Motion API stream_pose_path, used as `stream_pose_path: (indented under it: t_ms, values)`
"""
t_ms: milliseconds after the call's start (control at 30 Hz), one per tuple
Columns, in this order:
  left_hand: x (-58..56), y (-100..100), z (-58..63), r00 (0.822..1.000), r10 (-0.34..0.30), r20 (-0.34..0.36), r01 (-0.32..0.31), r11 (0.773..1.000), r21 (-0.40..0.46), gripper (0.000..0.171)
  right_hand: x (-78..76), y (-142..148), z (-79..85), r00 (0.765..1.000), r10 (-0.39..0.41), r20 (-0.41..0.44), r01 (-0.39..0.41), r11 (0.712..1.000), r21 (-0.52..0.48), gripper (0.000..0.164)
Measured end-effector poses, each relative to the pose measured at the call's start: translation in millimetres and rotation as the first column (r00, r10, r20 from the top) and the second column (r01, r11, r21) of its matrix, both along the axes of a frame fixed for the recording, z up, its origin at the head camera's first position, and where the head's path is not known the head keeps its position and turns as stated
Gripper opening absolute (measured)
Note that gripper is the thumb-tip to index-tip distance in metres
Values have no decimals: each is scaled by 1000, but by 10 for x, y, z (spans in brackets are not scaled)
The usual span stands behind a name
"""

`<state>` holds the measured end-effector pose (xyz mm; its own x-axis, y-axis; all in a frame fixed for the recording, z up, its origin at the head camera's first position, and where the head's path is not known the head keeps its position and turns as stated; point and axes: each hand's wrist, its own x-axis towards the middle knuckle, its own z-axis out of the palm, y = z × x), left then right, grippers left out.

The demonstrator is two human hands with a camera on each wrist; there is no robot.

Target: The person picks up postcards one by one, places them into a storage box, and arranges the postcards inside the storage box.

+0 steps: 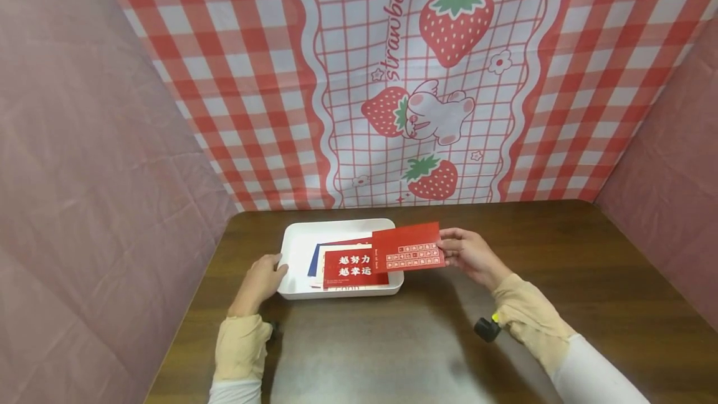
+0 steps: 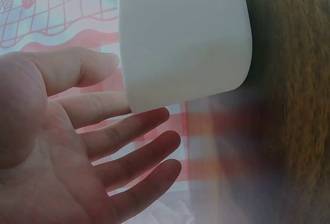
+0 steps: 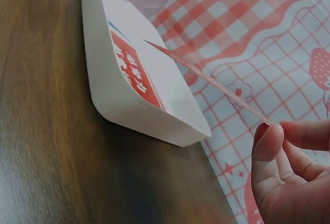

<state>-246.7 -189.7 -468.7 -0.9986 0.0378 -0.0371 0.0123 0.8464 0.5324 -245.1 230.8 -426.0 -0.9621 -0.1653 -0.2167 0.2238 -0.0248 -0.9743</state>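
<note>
A red card [image 1: 407, 247] with small white printed characters is pinched between the thumb and fingers of my right hand [image 1: 470, 257]. It is held tilted above the right end of a white tray [image 1: 342, 226]; the right wrist view shows this card [image 3: 211, 81] almost edge-on. Inside the tray lies another red card [image 1: 348, 269] with large white characters, on top of other papers that it partly covers. At the tray's left end, my left hand [image 1: 257, 283] touches the rim. In the left wrist view its fingers [image 2: 149, 182] are spread and fairly straight beside the tray's corner.
The tray stands on a brown wooden table [image 1: 359, 341]. Behind it hangs a red-and-white checked strawberry cloth [image 1: 258, 80], with pink fabric [image 1: 112, 173] on both sides. A blue-edged paper [image 1: 313, 262] shows beneath the cards.
</note>
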Motion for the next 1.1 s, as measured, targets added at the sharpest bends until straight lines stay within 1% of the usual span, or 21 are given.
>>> stream_pose_path:
  t_ms: [200, 433, 667, 833, 933, 1033, 1100]
  values:
    - [8, -11, 11, 1000, 5, -5, -5, 1000, 10, 46, -26, -204, -65, 1000, -10, -8, 10, 1000, 24, 34]
    - [29, -53, 12, 1000, 14, -6, -14, 1000, 5, 48, -76, -475, -203, 1000, -3, 6, 3, 999, 53, 32]
    - [37, -62, -4, 1000, 15, -9, -15, 1000, 3, 48, -105, -601, -302, 1000, -3, 14, 2, 998, 55, 33]
    - [38, -65, -15, 999, 13, -43, -13, 1000, 9, 47, -94, -694, -322, 1000, 9, -17, -8, 999, 46, 38]
    - [33, -54, -13, 998, 6, -67, -5, 1000, 15, 45, -74, -752, -336, 998, 31, -60, -25, 995, 93, 41]
    - [29, -46, -17, 997, -2, -82, 3, 1000, 11, 44, -53, -787, -347, 993, 75, -94, -59, 984, 170, 44]
    - [27, -43, -18, 997, -4, -80, 5, 1000, 8, 44, -44, -798, -351, 988, 109, -108, -85, 975, 204, 46]
